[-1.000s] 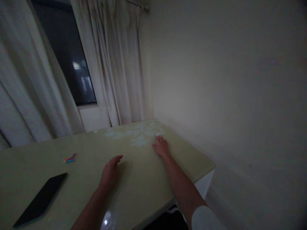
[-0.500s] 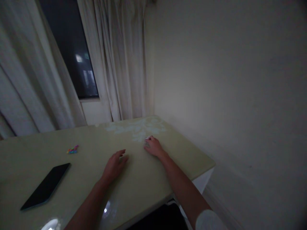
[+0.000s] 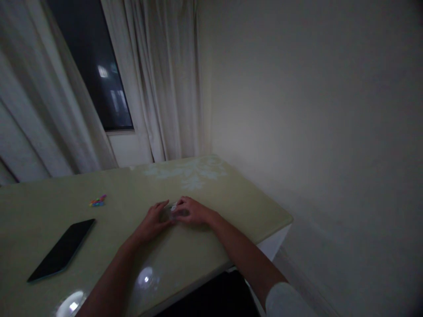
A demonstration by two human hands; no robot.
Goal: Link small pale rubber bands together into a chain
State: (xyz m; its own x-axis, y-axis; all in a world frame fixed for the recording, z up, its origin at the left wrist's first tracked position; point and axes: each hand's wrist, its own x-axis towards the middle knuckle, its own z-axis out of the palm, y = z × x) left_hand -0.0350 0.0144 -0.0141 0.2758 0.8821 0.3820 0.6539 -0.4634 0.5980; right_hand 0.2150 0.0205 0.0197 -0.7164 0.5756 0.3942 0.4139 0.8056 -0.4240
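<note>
A dark tablet (image 3: 62,250) lies flat on the left part of the table (image 3: 261,211), with a little cluster of bright coloured pieces (image 3: 98,201) just beyond its far end. A pale leaf pattern (image 3: 194,171) marks the table's far right. Behind, a left curtain (image 3: 39,101) and a right curtain (image 3: 172,88) hang either side of a dark window (image 3: 89,57). A plain wall (image 3: 297,110) fills the right.

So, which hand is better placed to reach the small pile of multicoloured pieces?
Likely the left hand: it is visibly nearer the small pile of multicoloured pieces, while the right hand lies farther right.
</note>
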